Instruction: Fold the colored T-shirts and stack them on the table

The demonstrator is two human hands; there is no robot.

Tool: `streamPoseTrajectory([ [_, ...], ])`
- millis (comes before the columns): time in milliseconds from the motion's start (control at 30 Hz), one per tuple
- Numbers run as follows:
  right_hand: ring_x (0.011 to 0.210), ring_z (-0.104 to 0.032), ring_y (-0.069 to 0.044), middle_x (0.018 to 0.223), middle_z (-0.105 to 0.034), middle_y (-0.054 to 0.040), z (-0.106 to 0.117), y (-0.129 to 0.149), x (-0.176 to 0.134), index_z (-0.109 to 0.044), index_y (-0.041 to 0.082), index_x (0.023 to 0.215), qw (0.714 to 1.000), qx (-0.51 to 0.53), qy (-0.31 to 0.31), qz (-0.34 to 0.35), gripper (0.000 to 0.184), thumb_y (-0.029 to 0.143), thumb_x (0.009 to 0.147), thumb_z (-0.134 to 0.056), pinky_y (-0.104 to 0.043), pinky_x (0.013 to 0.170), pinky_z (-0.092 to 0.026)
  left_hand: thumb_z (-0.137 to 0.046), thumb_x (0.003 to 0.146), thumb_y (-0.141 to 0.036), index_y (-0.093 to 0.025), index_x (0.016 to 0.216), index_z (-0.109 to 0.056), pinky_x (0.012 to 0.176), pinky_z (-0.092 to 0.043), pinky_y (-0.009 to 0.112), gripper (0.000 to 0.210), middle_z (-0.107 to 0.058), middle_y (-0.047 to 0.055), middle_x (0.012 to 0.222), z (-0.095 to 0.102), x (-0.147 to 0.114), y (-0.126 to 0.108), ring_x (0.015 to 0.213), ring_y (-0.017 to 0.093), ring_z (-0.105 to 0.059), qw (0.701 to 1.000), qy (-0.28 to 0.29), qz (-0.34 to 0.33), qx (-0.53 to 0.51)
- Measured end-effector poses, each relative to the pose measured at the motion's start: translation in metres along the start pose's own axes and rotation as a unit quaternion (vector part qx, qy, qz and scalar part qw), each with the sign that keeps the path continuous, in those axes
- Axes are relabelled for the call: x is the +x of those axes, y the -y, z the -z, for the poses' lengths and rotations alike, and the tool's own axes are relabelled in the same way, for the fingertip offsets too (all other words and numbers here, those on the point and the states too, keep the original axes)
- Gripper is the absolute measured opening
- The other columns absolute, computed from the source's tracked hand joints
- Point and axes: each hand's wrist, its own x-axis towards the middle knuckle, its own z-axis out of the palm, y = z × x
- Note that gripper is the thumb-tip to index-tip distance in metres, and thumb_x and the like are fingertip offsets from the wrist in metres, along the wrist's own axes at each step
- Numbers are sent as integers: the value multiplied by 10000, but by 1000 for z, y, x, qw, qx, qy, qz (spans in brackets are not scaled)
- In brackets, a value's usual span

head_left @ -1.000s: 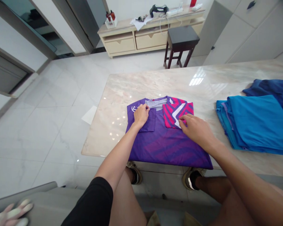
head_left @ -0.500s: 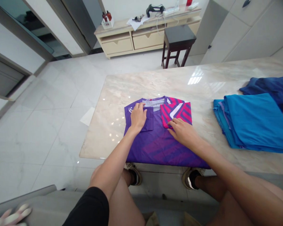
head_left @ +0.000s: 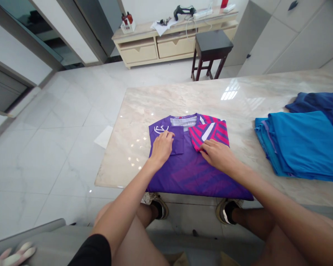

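Note:
A purple jersey [head_left: 180,173] lies on the table with both sleeves folded inward over its front and its collar away from me. My left hand [head_left: 163,146] rests on the folded plain purple sleeve, fingers laid over the cloth and slightly bent. At the lower edge of the pink-striped sleeve [head_left: 218,135], my right hand [head_left: 215,151] has thumb and fingers closed on the fabric near the corner. White marks show on both shoulders. The jersey's lower edge reaches the table's near edge.
To the right sits a stack of folded blue clothes [head_left: 305,144], with a dark blue garment [head_left: 319,105] behind it. The marble table [head_left: 155,99] ends at my left. Beyond it stand a dark stool [head_left: 213,44] and a low cabinet [head_left: 141,53].
My left hand has slid slightly toward me on the purple sleeve, uncovering more of the white shoulder mark. My right hand stays at the pink sleeve's corner. The view has shifted a little.

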Motion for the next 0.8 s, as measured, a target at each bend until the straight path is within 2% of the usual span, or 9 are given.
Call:
streamPoseTrajectory([
  [133,1162,-749,-326,1207,-811,-154,7,-4,-4,-795,193,1211,1000,25,-14,-10,309,328,1170,-520,-406,931,-573,-526,1163,-187,-243,1417,-726,1152,-538,410,328,-700,139,1467,0,34,33,1357,302,-686,994,-49,89,-27],
  [267,1155,-750,-331,1234,-810,-170,10,-9,-2,-800,184,1209,999,5,-26,-26,332,319,1177,-498,-412,940,-572,-629,1139,-267,-252,1348,-756,1163,-528,438,245,-692,150,1429,-4,48,53,1379,330,-668,984,-62,162,-26],
  [400,1160,-748,-328,1237,-810,-167,10,-13,-3,-797,174,1235,999,-3,-31,-38,334,291,1179,-489,-406,943,-562,-639,1136,-281,-245,1204,-772,1136,-531,435,154,-714,140,1350,-6,51,58,1343,324,-682,981,-61,183,-29],
  [567,1140,-743,-321,1204,-808,-154,8,-16,-4,-796,199,1178,998,-4,-33,-52,325,311,1181,-491,-399,922,-551,-637,1131,-273,-262,1136,-761,1124,-532,433,124,-736,126,1321,-5,53,60,1336,325,-690,978,-74,191,-31],
  [700,1155,-739,-324,1206,-804,-152,6,-17,-4,-795,202,1174,997,-6,-30,-67,333,320,1182,-484,-400,911,-556,-621,1137,-279,-263,1138,-748,1128,-528,438,128,-736,125,1332,0,54,65,1342,324,-682,974,-81,210,-31],
  [800,1174,-731,-330,1222,-800,-158,3,-23,-2,-803,196,1204,997,6,-38,-70,343,314,1174,-482,-412,933,-569,-641,1125,-282,-258,1241,-728,1142,-520,460,147,-708,149,1379,2,50,59,1369,345,-659,971,-91,218,-22],
])
